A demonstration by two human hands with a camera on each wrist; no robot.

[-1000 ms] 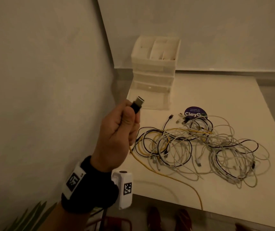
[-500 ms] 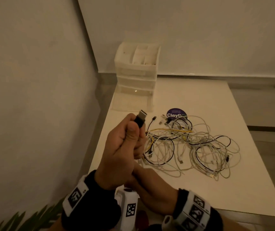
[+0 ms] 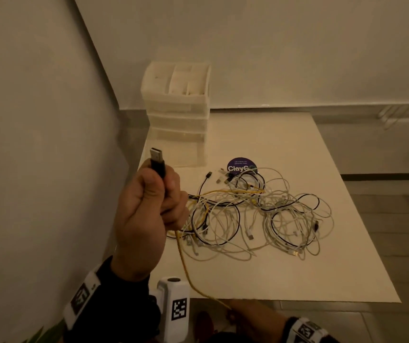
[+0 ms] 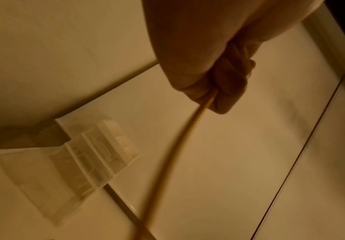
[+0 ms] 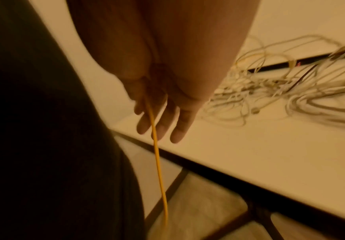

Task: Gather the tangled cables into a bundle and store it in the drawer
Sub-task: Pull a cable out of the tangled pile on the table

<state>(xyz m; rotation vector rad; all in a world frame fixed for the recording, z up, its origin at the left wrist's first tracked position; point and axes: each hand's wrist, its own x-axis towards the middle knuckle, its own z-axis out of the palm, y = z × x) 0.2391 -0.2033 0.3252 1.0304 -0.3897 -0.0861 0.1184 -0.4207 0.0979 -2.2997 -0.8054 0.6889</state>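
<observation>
My left hand (image 3: 164,194) is raised over the table's left edge in a fist round a yellow cable (image 3: 185,268). The cable's black USB plug (image 3: 157,163) sticks up out of the fist. In the left wrist view the cable (image 4: 196,116) leaves the curled fingers (image 4: 227,91). It runs down to my right hand (image 3: 234,314), below the table's front edge, which pinches it between thumb and index finger (image 5: 145,120); the other fingers hang straight. The tangled pile of white, black and yellow cables (image 3: 268,214) lies mid-table. The white drawer unit (image 3: 177,107) stands at the back left with its bottom drawer (image 3: 186,154) pulled out.
A round purple sticker (image 3: 242,167) lies just behind the pile. A wall runs close along the table's left side. The white table (image 3: 297,276) ends at a front edge (image 5: 249,170) near my body, with its dark frame and the floor below.
My right hand has dropped from just under the left fist to below the table's front edge, along the yellow cable. The left hand stays raised, and the plug now points more upright.
</observation>
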